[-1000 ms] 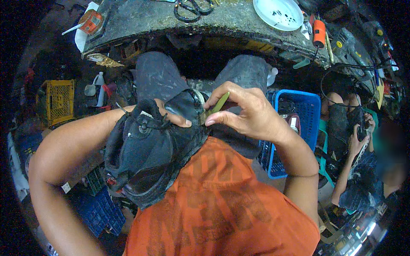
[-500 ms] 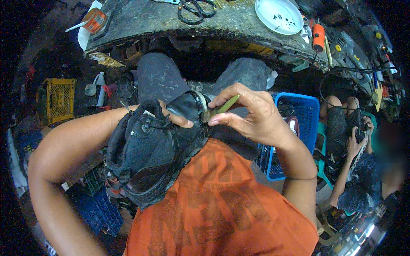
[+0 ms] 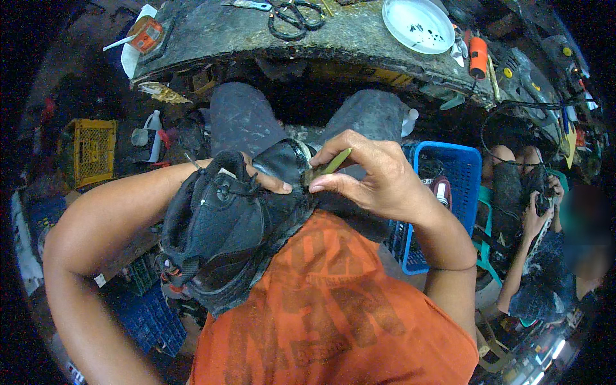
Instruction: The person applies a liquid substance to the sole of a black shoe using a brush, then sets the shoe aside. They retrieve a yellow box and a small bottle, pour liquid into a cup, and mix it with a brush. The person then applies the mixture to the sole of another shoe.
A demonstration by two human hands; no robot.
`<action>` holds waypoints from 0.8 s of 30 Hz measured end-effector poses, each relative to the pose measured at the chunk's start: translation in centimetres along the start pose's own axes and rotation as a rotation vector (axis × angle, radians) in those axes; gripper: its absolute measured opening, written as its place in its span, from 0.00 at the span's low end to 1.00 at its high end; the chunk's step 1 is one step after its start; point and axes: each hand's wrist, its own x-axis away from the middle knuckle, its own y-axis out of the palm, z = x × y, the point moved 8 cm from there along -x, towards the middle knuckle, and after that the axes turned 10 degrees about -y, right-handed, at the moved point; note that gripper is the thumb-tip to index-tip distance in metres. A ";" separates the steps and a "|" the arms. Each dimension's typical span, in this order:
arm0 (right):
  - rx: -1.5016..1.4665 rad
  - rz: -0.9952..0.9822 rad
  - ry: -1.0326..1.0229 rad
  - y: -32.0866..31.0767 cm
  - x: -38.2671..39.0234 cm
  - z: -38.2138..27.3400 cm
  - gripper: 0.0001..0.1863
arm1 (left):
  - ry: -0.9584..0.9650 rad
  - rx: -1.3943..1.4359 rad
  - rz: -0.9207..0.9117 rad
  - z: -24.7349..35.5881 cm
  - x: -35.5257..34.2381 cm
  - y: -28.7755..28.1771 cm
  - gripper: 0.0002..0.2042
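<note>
A black lace-up shoe (image 3: 215,224) lies across my lap, its opening toward the left and its toe part pointing up and right. My left hand (image 3: 273,183) is closed on the front of it, one finger lying along the upper; the rest of the hand is hidden behind the shoe. Between the thumb and fingers of my right hand (image 3: 378,170) is a small brush (image 3: 337,162) with a flat olive-green handle. Its bristle end touches the rim by the toe, where a pale strip runs along the edge.
Ahead stands a worn workbench (image 3: 224,38) with scissors (image 3: 292,22), a round white lid (image 3: 420,25) and an orange tub (image 3: 146,35). A blue basket (image 3: 476,192) holding a maroon shoe (image 3: 441,192) is at my right, near a seated person (image 3: 539,256). A yellow crate (image 3: 95,153) sits left.
The brush has shifted slightly left along the toe rim and its handle is tilted a little differently. My left hand keeps its hold, and the whole view has moved slightly.
</note>
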 end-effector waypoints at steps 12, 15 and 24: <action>-0.032 0.144 0.005 -2.1 -0.1 0.5 0.14 | -0.003 -0.013 0.008 -0.1 0.2 -0.2 0.32; -0.155 0.124 0.047 -1.7 0.1 1.2 0.14 | -0.006 -0.017 -0.002 -0.1 0.0 0.0 0.32; -0.204 0.100 0.137 -1.5 0.3 2.9 0.12 | -0.003 -0.027 -0.015 0.1 0.0 0.1 0.32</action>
